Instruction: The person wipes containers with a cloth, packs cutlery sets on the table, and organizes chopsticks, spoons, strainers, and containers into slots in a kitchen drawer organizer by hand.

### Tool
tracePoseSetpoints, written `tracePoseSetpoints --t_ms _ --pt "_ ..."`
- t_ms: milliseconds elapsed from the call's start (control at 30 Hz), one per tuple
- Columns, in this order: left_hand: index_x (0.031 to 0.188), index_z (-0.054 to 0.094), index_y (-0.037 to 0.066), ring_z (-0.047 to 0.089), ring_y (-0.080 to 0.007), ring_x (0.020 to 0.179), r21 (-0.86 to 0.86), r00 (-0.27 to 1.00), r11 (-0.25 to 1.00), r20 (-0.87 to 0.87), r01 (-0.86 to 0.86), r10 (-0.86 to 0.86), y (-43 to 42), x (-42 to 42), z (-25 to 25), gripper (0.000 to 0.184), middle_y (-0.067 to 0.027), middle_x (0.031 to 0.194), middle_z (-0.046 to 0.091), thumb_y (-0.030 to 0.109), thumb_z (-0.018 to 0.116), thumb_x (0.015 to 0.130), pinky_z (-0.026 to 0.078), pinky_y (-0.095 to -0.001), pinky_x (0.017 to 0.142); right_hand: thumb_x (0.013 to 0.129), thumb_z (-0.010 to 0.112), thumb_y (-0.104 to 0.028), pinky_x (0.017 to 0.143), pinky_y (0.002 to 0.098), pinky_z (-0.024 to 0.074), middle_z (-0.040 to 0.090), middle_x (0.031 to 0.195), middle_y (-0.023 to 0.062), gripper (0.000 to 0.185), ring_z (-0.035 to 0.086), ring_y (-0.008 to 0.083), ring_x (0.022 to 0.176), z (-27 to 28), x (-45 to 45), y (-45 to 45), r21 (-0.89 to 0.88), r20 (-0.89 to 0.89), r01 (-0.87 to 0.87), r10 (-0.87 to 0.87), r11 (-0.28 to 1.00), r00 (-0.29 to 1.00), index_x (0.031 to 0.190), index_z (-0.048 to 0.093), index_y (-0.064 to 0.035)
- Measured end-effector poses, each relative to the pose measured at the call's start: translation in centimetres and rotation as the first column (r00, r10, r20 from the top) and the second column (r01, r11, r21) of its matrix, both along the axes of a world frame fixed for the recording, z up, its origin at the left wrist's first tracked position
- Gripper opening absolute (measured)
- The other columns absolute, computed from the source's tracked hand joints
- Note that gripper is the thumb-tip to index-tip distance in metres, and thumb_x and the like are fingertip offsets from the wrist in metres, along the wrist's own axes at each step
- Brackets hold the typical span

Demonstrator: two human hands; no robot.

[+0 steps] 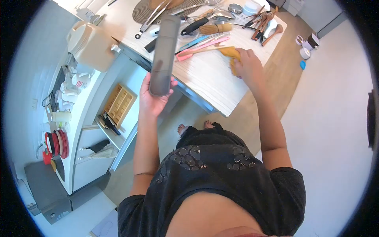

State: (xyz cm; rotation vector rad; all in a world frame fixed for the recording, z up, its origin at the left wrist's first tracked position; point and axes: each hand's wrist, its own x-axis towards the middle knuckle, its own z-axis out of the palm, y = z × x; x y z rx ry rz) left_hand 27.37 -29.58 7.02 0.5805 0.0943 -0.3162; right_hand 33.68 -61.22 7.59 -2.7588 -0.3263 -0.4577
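Left fingers (pixel 173 82), mostly hidden beneath, clamp a grey tray (pixel 163 55); right fingers (pixel 243 55) grip a bunched yellow cloth (pixel 229 51).

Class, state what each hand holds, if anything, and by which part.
The left hand holds the grey tray by its near end; the right hand grips the yellow cloth by its right side.
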Motion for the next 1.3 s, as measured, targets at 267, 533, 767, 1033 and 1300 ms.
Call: tracePoseSetpoints --t_ms 267,533,767,1033,1300 --pt "0.129 0.041 0.000 0.064 -0.0308 0.088 0.007 0.984 0.984 -0.010 0.177 -0.177 -6.9 2.0 2.4 0.051 -0.0236 0.110 0.057 0.038 0.033 0.096 0.055 -0.0405 0.074 0.077 0.065 -0.015 0.080 0.0344 0.0472 0.053 0.107 0.0105 0.030 0.055 0.0263 0.094 5.4 -2.7 -3.8 0.457 0.224 0.075 -0.197 0.886 0.954 0.107 0.062 -0.0132" --pt "0.118 0.048 0.003 0.062 -0.0211 0.071 0.217 0.959 0.938 0.025 0.270 -0.282 -12.2 2.3 3.6 0.047 -0.0151 0.091 0.062 0.040 0.030 0.097 0.052 -0.0306 0.057 0.073 0.068 -0.019 0.079 0.0385 0.0428 0.056 0.099 0.0020 0.025 0.055 0.0256 0.092 7.1 0.3 1.8 0.490 0.391 0.095 -0.316 0.866 0.864 0.098 0.066 -0.0136" --pt "0.110 0.052 0.003 0.061 -0.0202 0.067 0.330 0.931 0.882 0.019 0.337 -0.363 -14.4 3.0 3.9 0.044 -0.0126 0.086 0.062 0.039 0.030 0.098 0.050 -0.0315 0.056 0.068 0.069 -0.020 0.085 0.0405 0.0350 0.059 0.096 0.0035 0.023 0.056 0.0235 0.091 6.1 -0.2 1.7 0.525 0.215 0.250 -0.411 0.814 0.886 0.090 0.067 -0.0148" --pt "0.113 0.052 0.003 0.061 -0.0188 0.070 0.413 0.904 0.851 0.127 0.325 -0.407 -15.9 5.0 4.2 0.043 -0.0094 0.087 0.063 0.037 0.028 0.100 0.050 -0.0324 0.066 0.063 0.072 -0.016 0.089 0.0427 0.0306 0.062 0.095 0.0029 0.027 0.050 0.0238 0.105 4.6 -2.1 0.0 0.394 0.394 0.214 -0.374 0.894 0.840 0.090 0.066 -0.0175" --pt "0.115 0.052 0.005 0.063 -0.0223 0.089 0.228 0.964 0.941 0.032 0.250 -0.264 -17.3 6.9 5.4 0.042 -0.0132 0.099 0.062 0.036 0.030 0.099 0.051 -0.0363 0.081 0.065 0.068 -0.018 0.093 0.0448 0.0292 0.062 0.099 -0.0050 0.018 0.047 0.0220 0.108 4.3 -5.0 3.9 0.412 0.372 -0.046 -0.122 0.910 0.920 0.083 0.068 -0.0185"
